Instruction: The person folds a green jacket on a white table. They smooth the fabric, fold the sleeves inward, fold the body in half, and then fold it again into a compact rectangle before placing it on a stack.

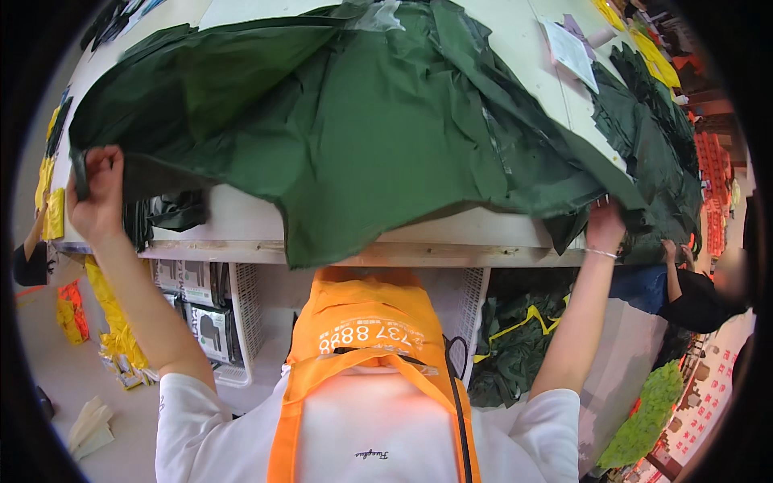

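Observation:
A large dark green raincoat (386, 121) of smooth, creased fabric is spread out over a white table (451, 229), its near edge hanging past the table's front. My left hand (98, 189) is closed on its left corner, fingers curled around the cloth. Far to the right, my right hand (605, 225) grips the opposite corner at the table edge, partly covered by the fabric. Between the two hands the lower edge sags and lifts in waves. At the far end of the raincoat lies a piece of clear plastic (378, 16).
Folded dark packs (165, 213) lie beside my left arm. Under the table stand a white basket (245, 322) of packaged goods and a heap of green cloth (515, 346). More green garments (644, 153) and a paper sheet (568, 52) lie right. Other people work at both sides.

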The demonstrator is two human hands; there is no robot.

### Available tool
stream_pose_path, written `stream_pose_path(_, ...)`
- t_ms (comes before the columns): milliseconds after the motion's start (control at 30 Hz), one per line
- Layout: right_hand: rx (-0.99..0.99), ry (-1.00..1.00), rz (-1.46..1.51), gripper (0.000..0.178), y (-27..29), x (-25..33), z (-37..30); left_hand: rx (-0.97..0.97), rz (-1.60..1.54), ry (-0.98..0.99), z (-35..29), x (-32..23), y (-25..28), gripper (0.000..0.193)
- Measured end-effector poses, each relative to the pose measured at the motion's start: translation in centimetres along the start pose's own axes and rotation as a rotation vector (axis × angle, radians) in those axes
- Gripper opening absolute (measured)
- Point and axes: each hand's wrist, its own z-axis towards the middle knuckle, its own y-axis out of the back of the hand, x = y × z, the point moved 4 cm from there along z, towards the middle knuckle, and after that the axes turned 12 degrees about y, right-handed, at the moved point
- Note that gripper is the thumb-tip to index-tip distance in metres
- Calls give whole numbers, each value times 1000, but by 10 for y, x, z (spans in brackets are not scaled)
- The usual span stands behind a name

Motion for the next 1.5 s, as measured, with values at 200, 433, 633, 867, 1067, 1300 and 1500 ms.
stream_pose_path(200, 996, -436, -988, 34, -20, 29, -58, -384, 415, 169, -85, 73, 29, 10)
stream_pose_path(433, 777, -163, -1124, 77, -102, -45, -160, -758, 123, 916, -192, 292, 99, 49)
stream_pose_path(633, 729, 101, -1640, 54, -91, -118, -204, -715, 172, 975, -179, 342, 132, 38)
stream_pose_path(867, 118, -273, -910, 23, -16, -91, -141, -747, 367, 805, -167, 347, 98, 18)
stream_pose_path(1067, 272, -497, -316, 32, -125, -65, -188, -300, 628, 1072, -138, 418, 34, 41)
stream_pose_path(1300, 339, -518, -335, 36, -135, -94, -240, -395, 512, 1177, -105, 462, 38, 18)
stream_pose_path(1500, 357, -503, -746, 41, -94, -80, -217, -376, 475, 1292, -108, 473, 50, 17)
